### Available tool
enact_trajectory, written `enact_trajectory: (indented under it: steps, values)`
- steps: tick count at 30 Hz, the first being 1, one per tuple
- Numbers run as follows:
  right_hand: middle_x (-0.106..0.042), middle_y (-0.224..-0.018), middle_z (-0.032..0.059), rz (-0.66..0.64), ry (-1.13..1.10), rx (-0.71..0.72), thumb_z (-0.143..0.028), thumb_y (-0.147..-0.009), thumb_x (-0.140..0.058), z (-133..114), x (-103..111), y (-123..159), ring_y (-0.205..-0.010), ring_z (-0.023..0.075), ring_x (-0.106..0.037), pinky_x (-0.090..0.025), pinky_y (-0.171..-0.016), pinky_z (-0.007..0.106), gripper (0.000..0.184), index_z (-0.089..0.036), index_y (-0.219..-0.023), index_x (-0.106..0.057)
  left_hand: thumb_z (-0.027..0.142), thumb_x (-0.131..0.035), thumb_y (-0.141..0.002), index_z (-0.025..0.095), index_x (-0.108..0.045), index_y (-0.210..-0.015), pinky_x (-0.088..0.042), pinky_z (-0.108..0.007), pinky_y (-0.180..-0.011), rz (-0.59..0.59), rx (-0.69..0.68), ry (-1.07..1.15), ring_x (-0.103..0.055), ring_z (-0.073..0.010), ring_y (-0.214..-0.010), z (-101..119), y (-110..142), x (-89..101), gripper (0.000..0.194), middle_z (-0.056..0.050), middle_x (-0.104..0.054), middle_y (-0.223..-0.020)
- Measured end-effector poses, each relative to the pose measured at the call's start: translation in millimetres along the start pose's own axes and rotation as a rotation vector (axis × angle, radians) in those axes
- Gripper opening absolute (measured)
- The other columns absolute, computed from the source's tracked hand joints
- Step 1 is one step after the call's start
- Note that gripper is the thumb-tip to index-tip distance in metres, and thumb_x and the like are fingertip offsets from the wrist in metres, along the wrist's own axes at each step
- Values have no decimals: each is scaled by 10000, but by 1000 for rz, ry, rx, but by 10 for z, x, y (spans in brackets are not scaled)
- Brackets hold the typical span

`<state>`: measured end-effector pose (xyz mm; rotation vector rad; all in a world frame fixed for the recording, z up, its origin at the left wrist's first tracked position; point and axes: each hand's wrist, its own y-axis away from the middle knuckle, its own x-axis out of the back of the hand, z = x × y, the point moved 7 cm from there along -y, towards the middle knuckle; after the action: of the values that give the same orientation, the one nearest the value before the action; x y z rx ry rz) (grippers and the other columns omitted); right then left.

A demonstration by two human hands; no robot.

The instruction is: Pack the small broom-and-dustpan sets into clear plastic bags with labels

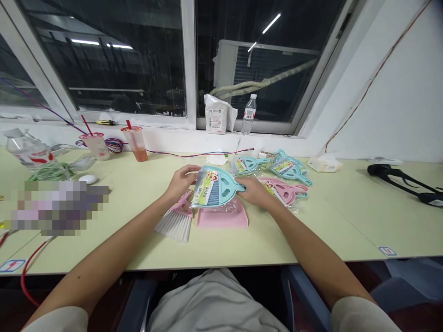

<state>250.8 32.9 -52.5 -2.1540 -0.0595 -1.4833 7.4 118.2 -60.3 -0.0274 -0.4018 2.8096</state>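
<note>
A teal dustpan and brush set [218, 186] with a printed label and blue bristles is held up in front of me between both hands. Its handle is in the grip of my right hand [253, 190]. At its left edge, my left hand [182, 180] has its fingers closed on the set, the thumb side partly hidden. Beneath it on the table lies a pink dustpan [222, 219], partly covered by the set. To the left of that, under my left hand, rests a pink brush [176, 220] with white bristles.
Behind and right of my right hand lie wrapped teal sets [290, 166] and a pink set [282, 190]. Drink cups [138, 143] and a bottle [32, 152] stand at the left. Black headgear [404, 184] lies far right. A water bottle [248, 115] stands on the sill.
</note>
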Motion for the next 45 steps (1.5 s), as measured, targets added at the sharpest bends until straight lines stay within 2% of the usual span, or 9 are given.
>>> enact_trajectory:
  steps: [4, 10, 22, 26, 30, 33, 37, 41, 45]
  values:
    - [-662, -749, 21, -19, 3, 69, -182, -809, -608, -80, -101, -2, -685, 176, -542, -319, -641, 267, 76, -204, -737, -603, 431, -789, -734, 215, -748, -1043, -522, -345, -801, 26, -16, -49, -657, -236, -971, -61, -5, -8, 380, -80, -714, -1119]
    - [-721, -853, 61, -11, 2, 100, -159, -808, -598, -131, -156, 12, -807, 213, -616, -392, -736, 279, 73, -196, -794, -660, 456, -771, -764, 198, -774, -1019, -472, -309, -726, 51, 21, -96, -632, -209, -838, -129, 7, -10, 363, -51, -710, -882]
    - [-754, -965, 83, -4, 50, 75, -178, -836, -590, -131, -181, 17, -930, 247, -649, -435, -861, 312, 167, -196, -932, -726, 461, -735, -783, 180, -772, -821, -473, -322, -727, 75, -52, -213, -632, -225, -832, -184, -86, 73, 286, -64, -742, -842]
    - [-757, -995, 93, 18, 28, 57, -163, -824, -580, -85, -97, -11, -952, 258, -652, -448, -888, 333, 228, -190, -983, -741, 492, -714, -822, 184, -767, -1033, -511, -317, -724, 29, -19, -120, -660, -207, -817, -100, -26, 33, 377, -65, -733, -926]
    - [-751, -1123, 84, 108, -74, -9, -112, -772, -548, 331, 276, 5, -1059, 259, -647, -459, -963, 362, 363, -211, -1053, -756, 506, -634, -894, 291, -466, -1495, -574, -360, -754, -32, 16, 53, -716, -182, -800, 16, 7, -29, 660, -87, -690, -1185]
    - [-733, -1202, 96, 185, -5, -118, -120, -730, -553, 895, 671, 193, -1123, 283, -624, -446, -1012, 400, 448, -195, -1127, -748, 510, -581, -924, 225, -529, -1407, -576, -383, -796, 7, -17, -8, -733, -201, -827, 7, -10, 3, 563, -114, -684, -1171]
    - [-741, -1152, 128, 155, 169, -227, -155, -738, -552, 1625, 1028, 632, -1075, 302, -614, -435, -1013, 396, 391, -165, -1066, -765, 480, -523, -957, 215, -648, -1158, -534, -372, -831, 39, -136, -328, -713, -238, -913, -67, -4, 38, 355, -79, -718, -1026]
    - [-744, -1147, 120, 42, 317, -360, -119, -701, -551, 2146, 1039, 1039, -1058, 315, -600, -431, -994, 395, 454, -169, -1101, -760, 436, -443, -996, 247, -686, -1027, -481, -387, -874, -51, -297, -707, -672, -263, -955, -82, 41, -52, 309, -75, -745, -1018]
    - [-720, -1198, 123, -39, 451, -401, -126, -722, -573, 2300, 883, 1176, -1116, 328, -567, -416, -989, 402, 470, -176, -1155, -748, 401, -411, -1004, 260, -693, -1023, -466, -400, -878, -107, -363, -827, -665, -284, -962, -100, 50, -107, 317, -80, -752, -1037]
